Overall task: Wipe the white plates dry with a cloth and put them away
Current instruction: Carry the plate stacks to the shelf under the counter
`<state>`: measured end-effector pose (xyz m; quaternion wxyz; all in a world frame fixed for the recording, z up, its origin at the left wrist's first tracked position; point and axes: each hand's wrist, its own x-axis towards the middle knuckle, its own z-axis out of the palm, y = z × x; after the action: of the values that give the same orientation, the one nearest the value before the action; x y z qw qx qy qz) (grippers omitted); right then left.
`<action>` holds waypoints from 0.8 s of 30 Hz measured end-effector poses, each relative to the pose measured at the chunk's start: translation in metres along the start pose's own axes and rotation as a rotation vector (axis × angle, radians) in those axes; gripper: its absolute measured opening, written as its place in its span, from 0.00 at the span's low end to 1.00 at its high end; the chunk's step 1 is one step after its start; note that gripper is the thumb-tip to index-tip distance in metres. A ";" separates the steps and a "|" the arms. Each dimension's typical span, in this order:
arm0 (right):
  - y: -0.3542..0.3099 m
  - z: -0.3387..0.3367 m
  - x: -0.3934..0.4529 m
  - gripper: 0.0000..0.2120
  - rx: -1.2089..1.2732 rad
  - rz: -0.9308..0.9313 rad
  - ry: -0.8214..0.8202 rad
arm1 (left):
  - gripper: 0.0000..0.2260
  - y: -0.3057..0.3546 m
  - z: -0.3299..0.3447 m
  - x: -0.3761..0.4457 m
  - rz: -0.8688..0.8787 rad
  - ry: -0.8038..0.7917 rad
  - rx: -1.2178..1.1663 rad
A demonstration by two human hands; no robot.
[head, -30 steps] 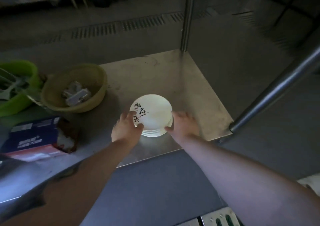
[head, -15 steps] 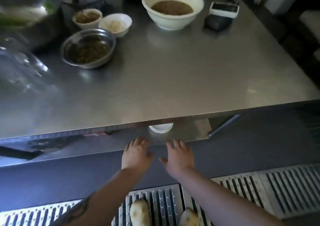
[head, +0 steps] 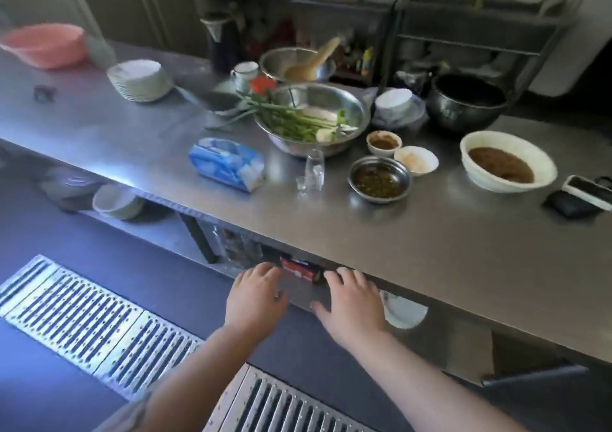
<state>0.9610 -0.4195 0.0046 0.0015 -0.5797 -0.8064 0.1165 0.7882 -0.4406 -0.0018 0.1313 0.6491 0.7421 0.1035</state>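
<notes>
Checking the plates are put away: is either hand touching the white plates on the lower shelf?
Apart. The head view shows shelf between the right hand and white plates; the left hand is farther.

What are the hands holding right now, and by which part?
Nothing. The left hand and right hand are both open and empty at the table edge; the white plates sit on the lower shelf, ungripped.

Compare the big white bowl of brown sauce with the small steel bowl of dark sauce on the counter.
The big white bowl is wider and looks ceramic; the small steel bowl is shiny metal. The white bowl stands near the counter's right end, the steel bowl further left, by the glasses. The white bowl's sauce is brown, the steel bowl's darker and greenish. Both stand upright, uncovered and untouched.
</notes>
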 end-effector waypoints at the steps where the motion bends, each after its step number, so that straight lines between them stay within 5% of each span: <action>1: -0.019 -0.005 0.011 0.26 0.001 -0.017 0.009 | 0.16 -0.018 -0.014 0.004 -0.017 0.025 0.006; 13: -0.253 -0.025 0.144 0.25 0.050 -0.062 0.056 | 0.16 -0.253 -0.162 0.073 -0.138 0.155 -0.010; 24: -0.353 -0.040 0.296 0.24 0.017 -0.136 0.108 | 0.18 -0.354 -0.207 0.188 -0.222 0.162 -0.091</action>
<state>0.5392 -0.2417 0.0711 0.0577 -0.5288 -0.8418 0.0917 0.3660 -0.2991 0.0673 0.1109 0.5459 0.8120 0.1740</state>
